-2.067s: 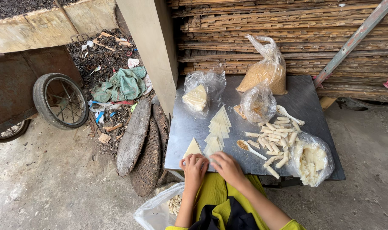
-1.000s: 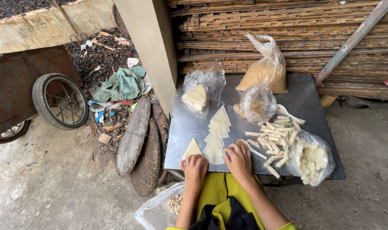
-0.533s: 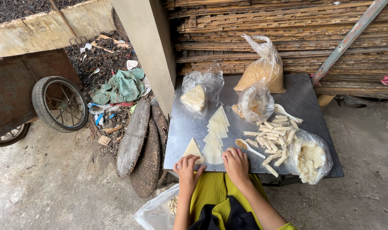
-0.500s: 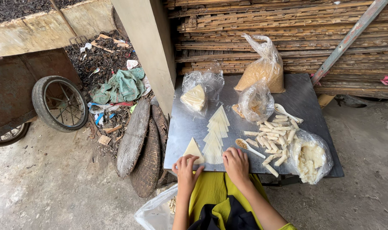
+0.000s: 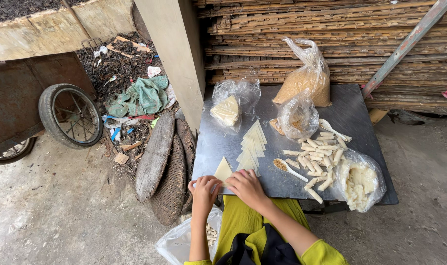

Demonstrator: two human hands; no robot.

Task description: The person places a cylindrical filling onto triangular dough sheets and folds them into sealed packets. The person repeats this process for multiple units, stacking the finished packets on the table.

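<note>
Two hands at the near edge of my metal table [image 5: 360, 122]: left hand [image 5: 204, 189] and right hand [image 5: 247, 185], fingers curled onto one triangular wrapper [image 5: 223, 170], pinching its lower edge. Just beyond it I note a fanned row of wrappers [image 5: 250, 147]. To the right: spoon with filling [image 5: 288, 168], pile of finished rolls [image 5: 319, 159], bag of white filling [image 5: 361, 180]. Far side: three more plastic bags.
</note>
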